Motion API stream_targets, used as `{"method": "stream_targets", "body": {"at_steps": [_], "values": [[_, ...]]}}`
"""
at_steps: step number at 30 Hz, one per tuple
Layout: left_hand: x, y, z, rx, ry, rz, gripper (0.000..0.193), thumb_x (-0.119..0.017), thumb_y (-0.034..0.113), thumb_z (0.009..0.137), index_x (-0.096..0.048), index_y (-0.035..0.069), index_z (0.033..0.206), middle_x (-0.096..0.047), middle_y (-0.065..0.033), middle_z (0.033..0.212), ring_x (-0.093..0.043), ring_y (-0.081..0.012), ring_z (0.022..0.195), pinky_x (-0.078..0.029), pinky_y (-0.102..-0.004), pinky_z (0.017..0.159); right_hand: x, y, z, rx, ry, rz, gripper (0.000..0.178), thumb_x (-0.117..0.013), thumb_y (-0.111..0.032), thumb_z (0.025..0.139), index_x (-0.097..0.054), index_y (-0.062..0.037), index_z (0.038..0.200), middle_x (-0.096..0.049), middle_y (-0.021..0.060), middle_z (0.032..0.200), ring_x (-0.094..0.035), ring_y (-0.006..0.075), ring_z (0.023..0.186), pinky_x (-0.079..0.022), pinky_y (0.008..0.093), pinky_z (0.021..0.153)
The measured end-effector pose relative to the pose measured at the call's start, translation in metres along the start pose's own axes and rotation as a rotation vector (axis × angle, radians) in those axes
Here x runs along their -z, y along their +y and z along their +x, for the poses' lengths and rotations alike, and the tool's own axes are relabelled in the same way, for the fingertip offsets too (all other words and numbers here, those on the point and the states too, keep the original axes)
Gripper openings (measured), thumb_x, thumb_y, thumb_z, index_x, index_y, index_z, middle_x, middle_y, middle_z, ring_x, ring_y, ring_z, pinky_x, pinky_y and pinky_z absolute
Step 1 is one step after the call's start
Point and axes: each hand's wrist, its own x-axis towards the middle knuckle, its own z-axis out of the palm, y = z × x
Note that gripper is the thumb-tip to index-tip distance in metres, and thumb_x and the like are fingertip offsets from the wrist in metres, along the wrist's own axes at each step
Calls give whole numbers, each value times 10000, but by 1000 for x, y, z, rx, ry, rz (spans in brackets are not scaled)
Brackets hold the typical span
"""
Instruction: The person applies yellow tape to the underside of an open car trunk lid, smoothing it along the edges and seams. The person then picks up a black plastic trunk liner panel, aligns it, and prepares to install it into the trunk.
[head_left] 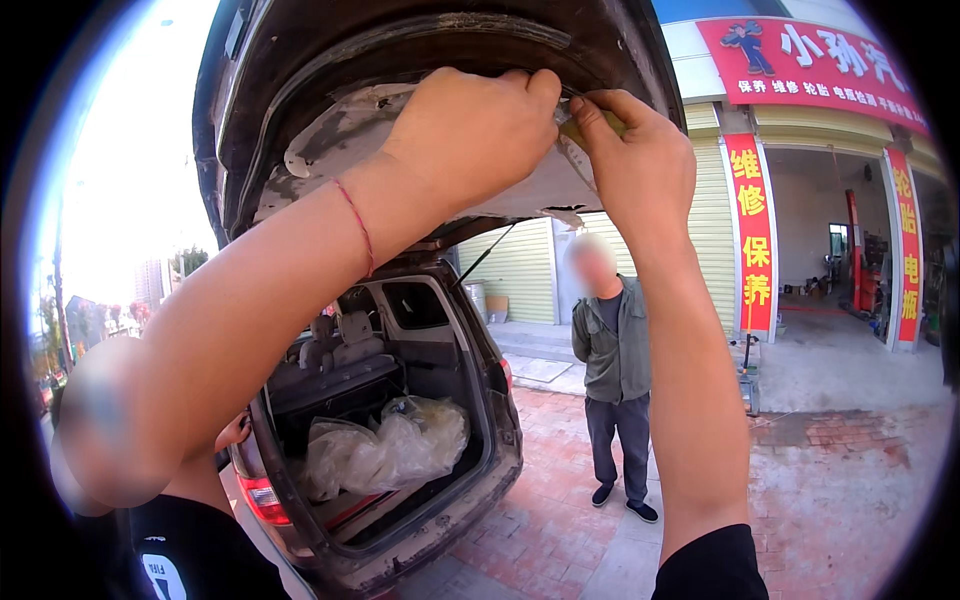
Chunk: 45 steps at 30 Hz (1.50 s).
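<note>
Both my arms reach up to the raised tailgate [440, 48] of a dark brown car. My left hand [485, 125], with a red string at the wrist, is closed in a pinch at the underside of the tailgate. Right beside it, my right hand [640, 150] pinches with thumb and forefinger at the same spot. What the fingers grip is small and mostly hidden by them. A thin pale strip [575, 160] hangs down between the two hands. Behind them the inner face of the tailgate shows a stained, whitish lining [340, 135] with a ragged lower edge.
Crumpled clear plastic [385, 445] lies in the open boot below. A person in a green-grey jacket [615, 340] stands on the brick paving to the right; another person in black [200, 550] is at the lower left. An open workshop [830, 240] lies behind.
</note>
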Motion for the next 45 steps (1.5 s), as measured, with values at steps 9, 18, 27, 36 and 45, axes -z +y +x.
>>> {"method": "stream_targets", "body": {"at_steps": [9, 18, 27, 36, 45], "values": [[-1, 11, 15, 116, -32, -82, 288, -656, 354, 922, -645, 86, 815, -657, -127, 615, -673, -308, 560, -537, -398, 518, 2, 2, 4, 227, 124, -185, 232, -622, -331, 944, -737, -134, 901, -720, 105, 803, -701, 350, 764, -542, 469, 650], [-3, 21, 14, 141, -92, -108, 270, -648, 333, 929, -627, 72, 860, -661, -124, 622, -674, -307, 560, -538, -403, 516, 2, -2, 4, 193, 122, -172, 240, -619, -325, 928, -745, -124, 889, -733, 119, 814, -705, 351, 765, -547, 469, 658], [-10, 14, 10, 138, -122, -106, 258, -639, 312, 937, -610, 59, 905, -665, -121, 630, -676, -305, 560, -538, -408, 515, -4, 0, 2, 119, 146, -110, 242, -615, -341, 934, -765, -151, 945, -745, 113, 846, -712, 349, 790, -552, 466, 679], [-1, 27, 20, 157, -141, -129, 250, -631, 292, 944, -592, 45, 950, -670, -118, 637, -678, -303, 561, -538, -413, 514, -11, -2, 2, 60, 153, -56, 242, -616, -353, 926, -764, -165, 953, -736, 120, 829, -700, 365, 784, -548, 457, 677], [-21, 20, 12, 200, -136, -121, 249, -622, 271, 952, -574, 31, 995, -674, -114, 645, -680, -301, 561, -538, -418, 512, -56, 140, -132, -1050, 50, 795, 283, -647, -167, 888, -731, 90, 973, -699, 126, 882, -623, 182, 769, -488, 338, 719]]}}
